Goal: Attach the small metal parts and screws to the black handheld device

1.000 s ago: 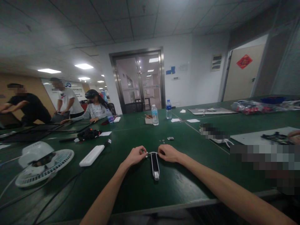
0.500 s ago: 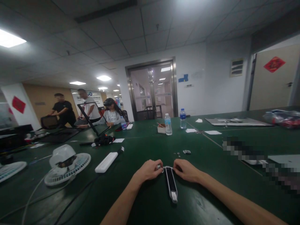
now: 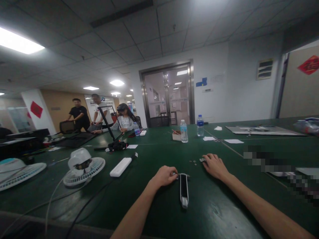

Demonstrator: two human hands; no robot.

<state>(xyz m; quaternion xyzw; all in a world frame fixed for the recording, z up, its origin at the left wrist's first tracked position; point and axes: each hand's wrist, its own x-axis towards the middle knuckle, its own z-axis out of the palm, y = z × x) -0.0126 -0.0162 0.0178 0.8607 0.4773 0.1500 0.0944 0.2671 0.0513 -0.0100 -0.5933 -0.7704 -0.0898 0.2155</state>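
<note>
A long, narrow device [image 3: 183, 187] with a black face and a pale silver frame lies on the green table, its silver tip toward me. At its far left corner is my left hand [image 3: 164, 176], with thumb and fingers pinched together; what sits between them is too small to make out. A short bar sticks out at the device's far right corner. Farther off to the right, my right hand [image 3: 214, 165] reaches over the table with fingers apart, fingertips at a small cluster of metal parts [image 3: 202, 160]. Several tiny metal bits [image 3: 194, 162] lie just left of it.
A white power strip [image 3: 121, 167] and white fan parts [image 3: 84, 169] with cables lie at left. Water bottles [image 3: 183, 131] and a small box [image 3: 176, 135] stand ahead. Paper sheets [image 3: 234, 141] and a flat panel [image 3: 264, 130] lie at far right. Several people are at far left.
My right hand has left the device's far right corner and moved forward and right to the small metal parts. My left hand stays at the device. The view has turned slightly left.
</note>
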